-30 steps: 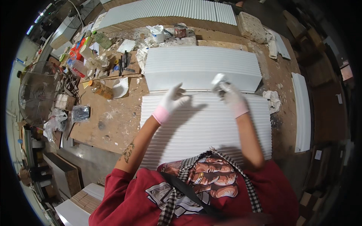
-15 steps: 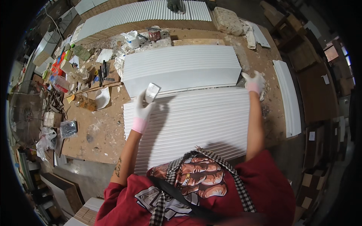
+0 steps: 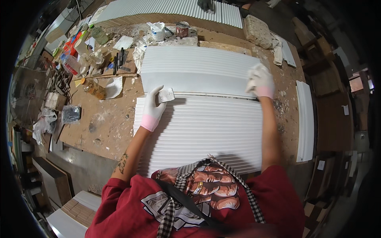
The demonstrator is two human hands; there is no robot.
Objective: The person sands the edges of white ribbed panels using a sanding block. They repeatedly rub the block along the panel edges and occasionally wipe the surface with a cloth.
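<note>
My left hand, in a white glove with a pink cuff, grips a small white rectangular block between thumb and fingers. It is over the seam between two white panels. My right hand, gloved the same way, is closed on a crumpled white rag at the right end of the far panel. That far panel has grooved strips and a flat smooth band along its near side. Closer to me lies a ribbed white panel stack, partly shaded by my arms.
A white tub and a dark red can stand behind the panels. Bottles, dark tools and scraps clutter the left. White strips lie along the right edge. A dark-gloved hand rests on the far ribbed stack.
My right hand has picked up the rag from beside the far panel and brought it left onto the panel's end. The block in my left hand has turned flatter. The view has shifted.
</note>
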